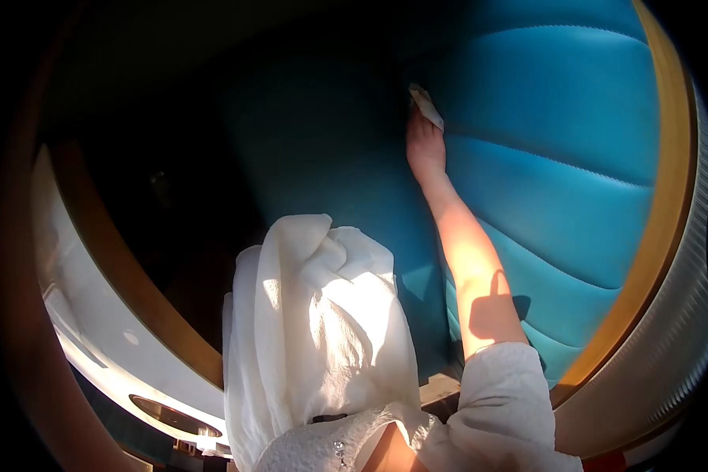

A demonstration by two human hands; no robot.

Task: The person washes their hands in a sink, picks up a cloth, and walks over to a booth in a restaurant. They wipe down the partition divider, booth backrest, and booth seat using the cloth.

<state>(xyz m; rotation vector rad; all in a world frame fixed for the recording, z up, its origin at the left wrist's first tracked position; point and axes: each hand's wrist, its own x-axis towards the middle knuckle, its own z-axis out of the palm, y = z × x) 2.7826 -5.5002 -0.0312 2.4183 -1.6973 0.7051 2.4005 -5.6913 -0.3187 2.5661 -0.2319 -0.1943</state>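
Observation:
My right hand [426, 149] reaches far forward along the blue padded seat back [558, 165]. Its fingers are closed on a small folded white cloth [427, 108], pressed near the dark crease where the backrest meets the seat. From here I cannot tell whether it is fabric or paper. Below the arm runs the blue seat cushion [330, 165], largely in shadow. My left hand does not show.
White clothing [322, 315] covers my lap in front of the seat. At left curves a white tabletop [118, 315] with a brown edge [145, 283]. A wooden trim [661, 220] borders the backrest, with a ribbed grey panel [688, 315] beyond. The far left is very dark.

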